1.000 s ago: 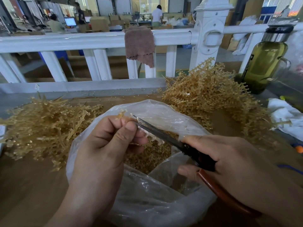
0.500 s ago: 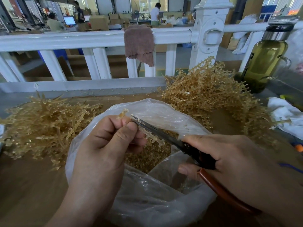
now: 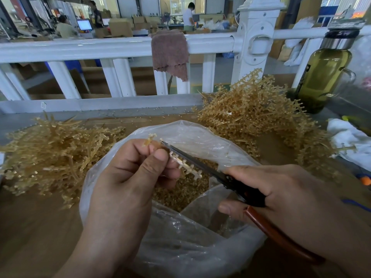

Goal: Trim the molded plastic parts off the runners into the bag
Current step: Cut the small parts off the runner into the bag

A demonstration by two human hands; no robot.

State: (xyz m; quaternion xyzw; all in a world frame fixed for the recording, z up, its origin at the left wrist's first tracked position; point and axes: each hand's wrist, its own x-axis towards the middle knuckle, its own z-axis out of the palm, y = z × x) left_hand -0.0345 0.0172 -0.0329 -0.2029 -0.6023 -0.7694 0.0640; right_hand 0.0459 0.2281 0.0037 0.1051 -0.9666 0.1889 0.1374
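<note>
**The runner points from your left fingers toward your right hand**

Your left hand (image 3: 124, 177) pinches one end of a small runner (image 3: 185, 166). The fingers (image 3: 154, 167) are curled and closed tight on it. Your right hand (image 3: 285, 197) is wrapped around the handles of the cutters (image 3: 236, 183).

The runner sticks out of your left fingers, down and to the right. Its long line goes straight toward your right hand. The cutter blades lie just beside it on the far side, along the same line. The blade tip is right by your left fingertips. I cannot tell if the blades are apart or together.

So the cutting hand is the near one for this job. I think the next snip needs the blades to turn across the runner, not along it, close to the little parts on its side.

All of this hangs over the open bag (image 3: 190, 247). Cut parts (image 3: 180, 194) lie in a heap inside it, right under the runner, so a snipped piece should drop in.

Farther out on the desk (image 3: 30, 227), a pile of runners (image 3: 56, 153) lies to the left. Another pile (image 3: 261, 117) lies to the right.
</note>
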